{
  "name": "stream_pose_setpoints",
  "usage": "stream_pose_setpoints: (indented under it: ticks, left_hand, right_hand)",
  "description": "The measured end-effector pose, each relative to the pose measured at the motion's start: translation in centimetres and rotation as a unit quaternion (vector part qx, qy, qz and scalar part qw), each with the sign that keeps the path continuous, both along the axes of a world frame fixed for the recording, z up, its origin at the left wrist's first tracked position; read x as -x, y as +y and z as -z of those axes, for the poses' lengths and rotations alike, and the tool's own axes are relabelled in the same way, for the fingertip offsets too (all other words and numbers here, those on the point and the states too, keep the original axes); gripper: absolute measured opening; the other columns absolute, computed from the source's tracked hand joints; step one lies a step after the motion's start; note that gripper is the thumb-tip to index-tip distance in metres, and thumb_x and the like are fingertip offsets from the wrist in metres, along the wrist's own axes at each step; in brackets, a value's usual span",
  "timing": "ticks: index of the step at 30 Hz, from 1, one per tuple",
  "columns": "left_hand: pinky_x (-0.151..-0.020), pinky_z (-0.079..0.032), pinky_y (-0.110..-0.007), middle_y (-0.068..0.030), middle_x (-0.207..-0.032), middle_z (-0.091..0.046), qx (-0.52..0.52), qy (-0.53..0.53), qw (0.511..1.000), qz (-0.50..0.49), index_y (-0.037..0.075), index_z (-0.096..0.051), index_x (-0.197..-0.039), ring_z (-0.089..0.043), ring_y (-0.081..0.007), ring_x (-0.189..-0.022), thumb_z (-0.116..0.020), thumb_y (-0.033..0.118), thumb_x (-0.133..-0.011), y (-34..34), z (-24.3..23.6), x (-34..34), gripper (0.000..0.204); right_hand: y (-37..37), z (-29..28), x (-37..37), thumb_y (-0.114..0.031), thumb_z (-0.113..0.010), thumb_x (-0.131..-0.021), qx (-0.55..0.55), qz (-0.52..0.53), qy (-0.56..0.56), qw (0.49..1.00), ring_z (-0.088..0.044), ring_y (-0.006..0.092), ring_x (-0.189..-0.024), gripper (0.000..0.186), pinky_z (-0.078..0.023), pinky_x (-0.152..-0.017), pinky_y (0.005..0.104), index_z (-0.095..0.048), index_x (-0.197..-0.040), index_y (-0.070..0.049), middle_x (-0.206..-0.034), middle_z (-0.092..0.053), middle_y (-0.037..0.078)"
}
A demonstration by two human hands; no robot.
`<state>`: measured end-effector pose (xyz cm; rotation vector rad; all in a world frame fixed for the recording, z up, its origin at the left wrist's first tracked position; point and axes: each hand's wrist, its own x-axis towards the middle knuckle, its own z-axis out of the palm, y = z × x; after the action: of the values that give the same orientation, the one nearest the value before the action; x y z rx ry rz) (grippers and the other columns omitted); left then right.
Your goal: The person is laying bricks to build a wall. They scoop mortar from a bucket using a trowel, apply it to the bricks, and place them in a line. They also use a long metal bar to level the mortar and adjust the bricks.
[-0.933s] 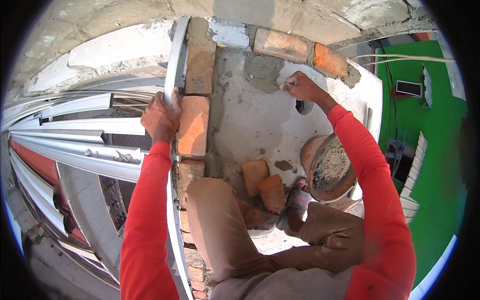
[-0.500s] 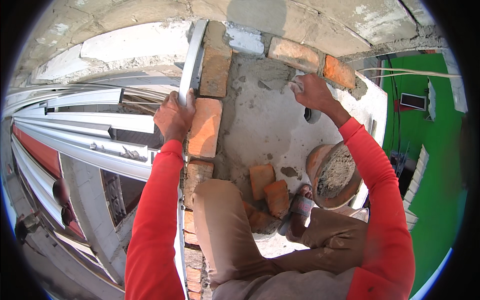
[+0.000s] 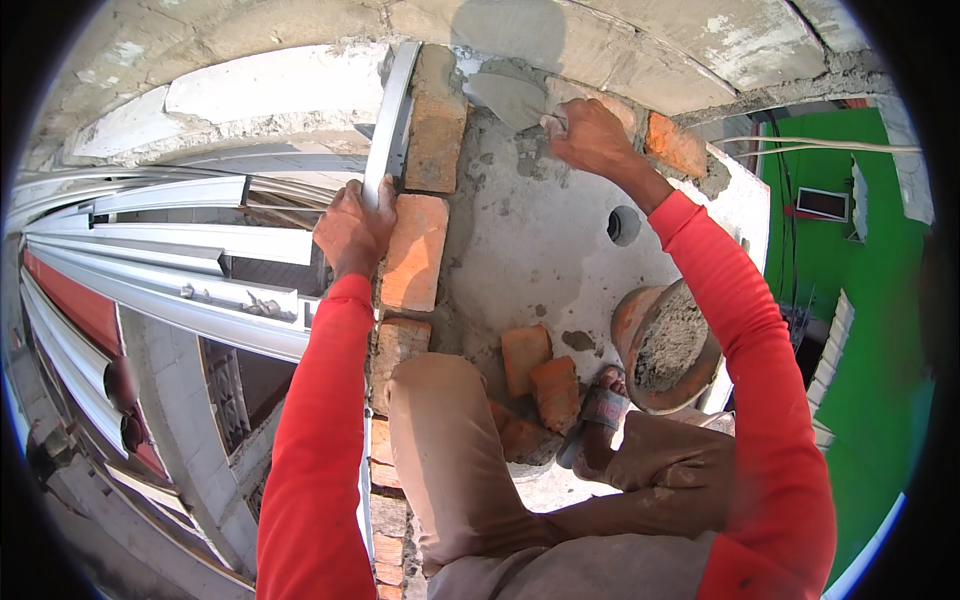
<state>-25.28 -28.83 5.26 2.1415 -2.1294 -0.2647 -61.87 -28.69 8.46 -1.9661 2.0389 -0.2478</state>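
Observation:
My left hand [image 3: 355, 226] is wrapped around the near end of a long silver metal bar [image 3: 392, 115], which runs along the left side of the brick course. Just right of that hand lies an orange brick [image 3: 414, 252], with another mortar-smeared brick [image 3: 434, 145] beyond it. In my right hand [image 3: 592, 142] is a trowel [image 3: 508, 99], gripped by its handle, which the fingers hide. Its blade points left, over the mortar at the far row, partly covering a white-grey block and close to a pale brick [image 3: 567, 92].
A round tub of mortar [image 3: 672, 352] stands by my right foot. Loose bricks [image 3: 538, 372] lie between my legs. The slab has a round hole [image 3: 624, 226]. Metal profiles [image 3: 170, 275] stretch out at left, beside a drop; a green surface [image 3: 850, 270] lies below at right.
My right hand has moved left and farther away with the trowel, from the slab up to the far brick row. The slab hole is now uncovered. My left hand stays on the bar.

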Motion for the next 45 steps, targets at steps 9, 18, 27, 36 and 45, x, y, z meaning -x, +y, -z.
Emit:
stream_pose_setpoints:
  ticks: [9, 18, 27, 36, 45]
  left_hand:
    - [-0.088, -0.059, -0.056, -0.0233, -0.102, -0.080, 0.008, 0.024, 1.000, 0.006, 0.010, -0.078, -0.109, -0.077, -0.0465, -0.100, -0.053, 0.071, -0.104, 0.1, 0.2, -0.4, 0.066]
    - [-0.092, -0.059, -0.054, -0.0199, -0.113, -0.081, -0.023, -0.025, 0.999, -0.001, 0.011, -0.078, -0.116, -0.076, -0.0442, -0.108, -0.049, 0.073, -0.104, 0.2, 0.7, 0.2, 0.070]
    - [-0.099, -0.058, -0.054, -0.0234, -0.123, -0.078, -0.023, -0.058, 0.998, 0.008, 0.014, -0.074, -0.137, -0.075, -0.0444, -0.116, -0.047, 0.079, -0.102, -0.2, 1.3, 0.0, 0.079]
    - [-0.101, -0.056, -0.055, -0.0219, -0.128, -0.076, -0.068, 0.026, 0.997, -0.014, 0.012, -0.070, -0.136, -0.071, -0.0458, -0.121, -0.036, 0.079, -0.106, 0.1, 1.9, -0.4, 0.081]
    - [-0.102, -0.056, -0.055, -0.0263, -0.120, -0.077, -0.111, 0.054, 0.991, -0.056, 0.006, -0.075, -0.125, -0.073, -0.0478, -0.116, -0.032, 0.073, -0.109, 0.1, 1.2, -0.1, 0.081]
  right_hand:
    - [9.1, -6.6, 10.5, -0.029, -0.072, -0.092, -0.074, 0.071, 0.100, 0.990, -0.075, 0.0458, -0.095, 0.035, -0.059, -0.087, 0.0508, -0.079, -0.108, 0.002, -0.096, -0.078, 0.025]
    - [37.1, -23.8, 11.6, -0.013, -0.073, -0.084, -0.294, 0.052, 0.168, 0.940, -0.074, 0.0413, -0.078, 0.014, -0.057, -0.074, 0.0523, -0.075, -0.082, 0.001, -0.078, -0.071, 0.021]
    - [40.9, -5.3, 1.7, -0.030, -0.083, -0.081, -0.292, 0.166, 0.083, 0.938, -0.077, 0.0438, -0.096, 0.034, -0.063, -0.088, 0.0501, -0.076, -0.093, 0.001, -0.098, -0.077, 0.025]
    - [45.9, -11.2, 3.6, -0.018, -0.079, -0.097, -0.176, 0.318, -0.129, 0.923, -0.073, 0.0293, -0.093, 0.023, -0.058, -0.087, 0.0386, -0.075, -0.101, 0.004, -0.096, -0.075, 0.020]
    - [24.9, -15.7, 5.1, -0.013, -0.072, -0.100, -0.099, 0.136, -0.169, 0.971, -0.070, 0.0211, -0.077, 0.017, -0.053, -0.071, 0.0385, -0.074, -0.100, 0.004, -0.076, -0.069, 0.012]
